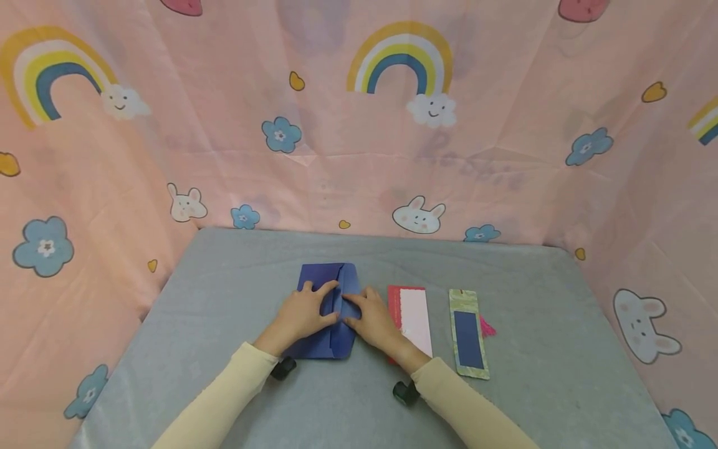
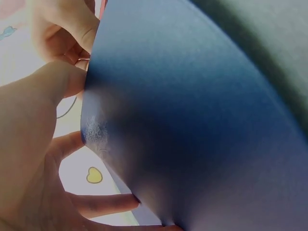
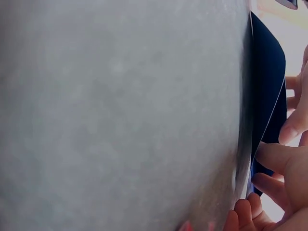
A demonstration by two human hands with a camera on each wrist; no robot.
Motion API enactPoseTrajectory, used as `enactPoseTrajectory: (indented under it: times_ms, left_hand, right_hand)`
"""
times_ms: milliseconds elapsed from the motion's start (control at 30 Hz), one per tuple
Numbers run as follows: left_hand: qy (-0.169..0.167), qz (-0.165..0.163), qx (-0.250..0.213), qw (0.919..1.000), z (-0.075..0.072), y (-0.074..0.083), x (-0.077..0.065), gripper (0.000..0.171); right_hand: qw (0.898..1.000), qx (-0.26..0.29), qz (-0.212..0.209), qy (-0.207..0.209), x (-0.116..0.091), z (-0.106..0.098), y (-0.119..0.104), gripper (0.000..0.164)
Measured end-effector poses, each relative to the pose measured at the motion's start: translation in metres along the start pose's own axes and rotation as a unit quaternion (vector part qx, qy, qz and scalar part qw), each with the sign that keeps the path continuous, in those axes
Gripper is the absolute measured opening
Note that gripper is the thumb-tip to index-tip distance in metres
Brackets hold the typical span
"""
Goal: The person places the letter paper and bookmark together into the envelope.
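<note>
A dark blue envelope (image 1: 323, 274) lies on the table, its flap (image 1: 343, 346) along the right side. My left hand (image 1: 300, 317) rests on the envelope's body with thumb and fingers spread, the fingertips near the flap's edge. In the left wrist view the same envelope (image 2: 192, 96) fills much of the picture, with the left thumb (image 2: 72, 79) and fingers against it. From the right, my right hand (image 1: 377, 321) touches the flap, forefinger and thumb apart on it. In the right wrist view, its fingertips lie at the envelope (image 3: 269, 62).
Right of the envelope lies a red and white card (image 1: 414, 312), partly covered by my right forearm. Farther right is a green bookmark-like strip (image 1: 462, 301) with a dark blue panel and a pink tassel (image 1: 487, 326). A pink patterned curtain (image 1: 336, 174) borders the grey table (image 1: 224, 280).
</note>
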State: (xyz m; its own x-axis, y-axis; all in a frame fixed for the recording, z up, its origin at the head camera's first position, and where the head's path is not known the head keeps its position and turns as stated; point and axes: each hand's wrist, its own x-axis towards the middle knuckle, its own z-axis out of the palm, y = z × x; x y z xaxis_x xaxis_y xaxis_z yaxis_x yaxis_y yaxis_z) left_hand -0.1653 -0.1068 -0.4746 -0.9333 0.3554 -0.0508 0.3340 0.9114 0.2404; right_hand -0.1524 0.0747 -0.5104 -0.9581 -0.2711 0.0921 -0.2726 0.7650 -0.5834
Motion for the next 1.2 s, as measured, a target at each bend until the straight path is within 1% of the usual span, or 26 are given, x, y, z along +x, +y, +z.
enactPoseTrajectory:
  times_ms: [100,333,433,533,600,667,833,967,1067,1200]
  left_hand:
    - [-0.005,-0.003,-0.007,1.0,0.0,-0.001,0.0,0.069]
    - [-0.007,-0.008,-0.014,0.9998,0.001,-0.001,0.001,0.067]
    - [-0.004,-0.009,-0.014,0.9999,0.001,0.0,0.001,0.067]
    - [-0.003,-0.011,-0.008,0.9999,0.002,0.0,0.0,0.068]
    - [0.0,-0.013,-0.003,0.9999,0.004,0.0,0.0,0.068]
    - [0.005,-0.013,0.004,0.9999,0.006,0.0,0.0,0.068]
    - [0.02,-0.012,0.011,0.9997,0.008,0.001,0.001,0.069]
    - [0.022,-0.012,0.012,0.9996,0.008,0.002,0.001,0.071]
    - [0.021,-0.016,0.013,0.9996,0.007,0.003,0.0,0.073]
    - [0.026,-0.019,0.014,0.9994,0.007,0.005,0.0,0.074]
  right_hand:
    - [1.0,0.003,0.003,-0.001,0.0,0.0,-0.001,0.048]
    - [1.0,-0.013,-0.014,0.011,0.001,0.001,-0.002,0.045]
    - [1.0,-0.01,-0.001,0.006,0.001,0.001,-0.002,0.045]
    - [1.0,0.006,0.019,-0.006,0.001,0.0,-0.004,0.046]
    - [1.0,0.017,0.022,-0.006,0.001,-0.001,-0.004,0.045]
    - [0.999,0.033,0.02,0.001,0.001,-0.001,-0.005,0.044]
    - [0.997,0.075,0.006,0.033,0.002,-0.006,-0.006,0.04]
    - [0.995,0.088,0.002,0.05,0.003,-0.009,-0.004,0.039]
    - [0.994,0.096,0.006,0.055,0.003,-0.013,-0.003,0.039]
    - [0.993,0.1,0.026,0.055,0.001,-0.022,-0.002,0.04]
